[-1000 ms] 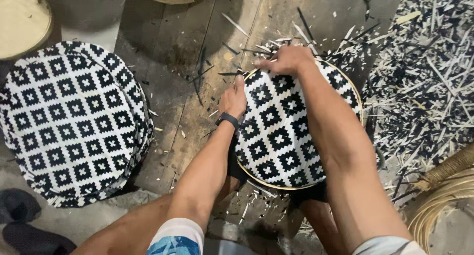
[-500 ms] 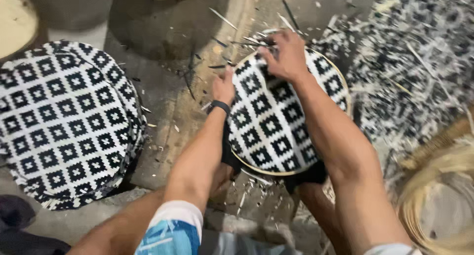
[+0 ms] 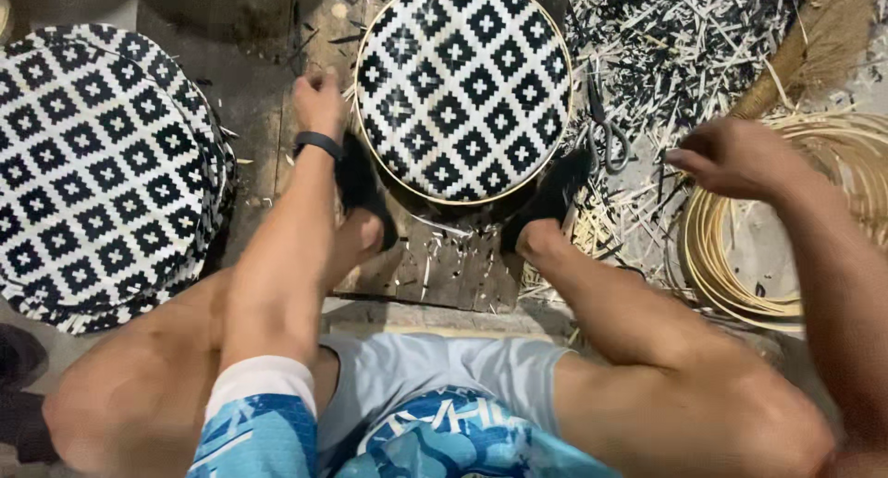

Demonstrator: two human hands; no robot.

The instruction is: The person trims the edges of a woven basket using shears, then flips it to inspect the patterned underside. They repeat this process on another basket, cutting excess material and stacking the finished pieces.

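Head view shows us the round black-and-white woven tray [image 3: 464, 88] at twelve o'clock, likely light, stiff yet bendable, best held by its rim, where our left hand [image 3: 319, 104] presses closed while our right hand [image 3: 735, 156] hovers loosely curled, empty, over the cane hoops [image 3: 731, 256] at three o'clock.

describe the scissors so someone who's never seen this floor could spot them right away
Start at the round black-and-white woven tray lying on the floor between the person's feet. Just off its right rim, on the heap of pale cane offcuts, lie the scissors, handle loops toward the person. They are the only dark metal thing among the loose straight splinters, left of the right hand.
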